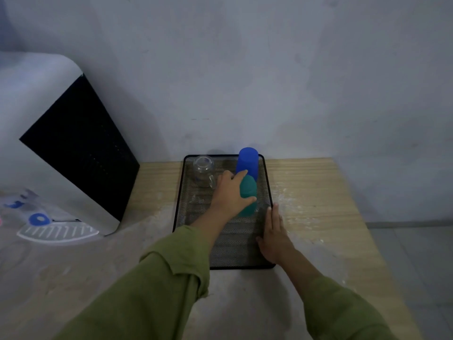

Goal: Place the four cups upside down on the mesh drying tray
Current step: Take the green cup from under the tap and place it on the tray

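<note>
A black mesh drying tray (pixel 241 256) lies on the wooden table. At its far right corner a blue cup (pixel 248 161) stands upside down. A clear glass cup with a handle (pixel 203 171) sits upside down at the far left. Just in front of the blue cup is a teal cup (pixel 248 192), upside down on the mesh, with my left hand (pixel 230 195) wrapped around its side. My right hand (pixel 274 231) rests flat, fingers together, on the tray's right rim. No other cup shows.
A white and black water dispenser (pixel 73 148) stands at the left, its drip grille (pixel 58 233) near the table's left part. The grey wall is right behind the tray. The table's right edge (pixel 367 229) drops to the floor.
</note>
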The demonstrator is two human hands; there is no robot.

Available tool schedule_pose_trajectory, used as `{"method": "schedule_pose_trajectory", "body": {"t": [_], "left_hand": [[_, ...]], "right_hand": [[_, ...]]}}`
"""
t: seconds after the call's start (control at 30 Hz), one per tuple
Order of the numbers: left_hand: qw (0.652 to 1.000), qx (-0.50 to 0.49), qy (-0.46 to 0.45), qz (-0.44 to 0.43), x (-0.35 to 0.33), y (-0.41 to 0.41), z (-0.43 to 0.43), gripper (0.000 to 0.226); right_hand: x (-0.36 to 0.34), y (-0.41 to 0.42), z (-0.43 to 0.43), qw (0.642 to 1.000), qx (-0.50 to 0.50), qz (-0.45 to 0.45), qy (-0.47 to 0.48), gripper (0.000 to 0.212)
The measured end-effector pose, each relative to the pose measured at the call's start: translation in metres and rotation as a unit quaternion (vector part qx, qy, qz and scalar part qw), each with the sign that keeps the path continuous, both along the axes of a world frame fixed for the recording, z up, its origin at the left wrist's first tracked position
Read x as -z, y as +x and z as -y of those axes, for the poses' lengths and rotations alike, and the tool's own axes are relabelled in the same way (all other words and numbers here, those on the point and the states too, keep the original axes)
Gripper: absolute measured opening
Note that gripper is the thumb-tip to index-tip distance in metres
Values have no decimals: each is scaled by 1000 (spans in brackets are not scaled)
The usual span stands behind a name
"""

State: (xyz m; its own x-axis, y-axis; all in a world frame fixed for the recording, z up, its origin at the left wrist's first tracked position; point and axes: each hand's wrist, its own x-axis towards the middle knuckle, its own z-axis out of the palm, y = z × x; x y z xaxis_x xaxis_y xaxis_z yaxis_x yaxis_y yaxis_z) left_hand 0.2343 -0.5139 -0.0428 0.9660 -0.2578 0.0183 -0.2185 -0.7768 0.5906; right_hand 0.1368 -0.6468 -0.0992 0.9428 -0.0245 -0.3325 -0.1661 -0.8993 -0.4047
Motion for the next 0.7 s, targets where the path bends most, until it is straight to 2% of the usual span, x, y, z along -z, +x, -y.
{"method": "schedule_pose_trajectory", "body": {"t": [0.13, 0.23, 0.4, 0.5, 0.6, 0.7], "left_hand": [[1000, 1, -2, -13, -1, -2, -7, 95], [999, -15, -33, -17, 1, -10, -18, 94], [990, -68, -124, -7, 11, -41, -66, 74], [982, -103, -161, 2, 19, -61, -108, 58], [978, -142, -151, 22, 29, -81, -160, 38], [969, -203, -135, 23, 36, -105, -220, 27]], "right_hand": [[-7, -1, -2, 1000, 6, -5, -2, 88], [-16, -3, -4, 999, 35, 35, -4, 73], [-31, -13, -25, 978, 36, 201, -31, 33], [-38, -18, -52, 975, 6, 222, -25, 24], [-42, -23, -90, 969, -34, 245, -11, 11], [-43, -24, -137, 966, -82, 246, 11, 13]]}}
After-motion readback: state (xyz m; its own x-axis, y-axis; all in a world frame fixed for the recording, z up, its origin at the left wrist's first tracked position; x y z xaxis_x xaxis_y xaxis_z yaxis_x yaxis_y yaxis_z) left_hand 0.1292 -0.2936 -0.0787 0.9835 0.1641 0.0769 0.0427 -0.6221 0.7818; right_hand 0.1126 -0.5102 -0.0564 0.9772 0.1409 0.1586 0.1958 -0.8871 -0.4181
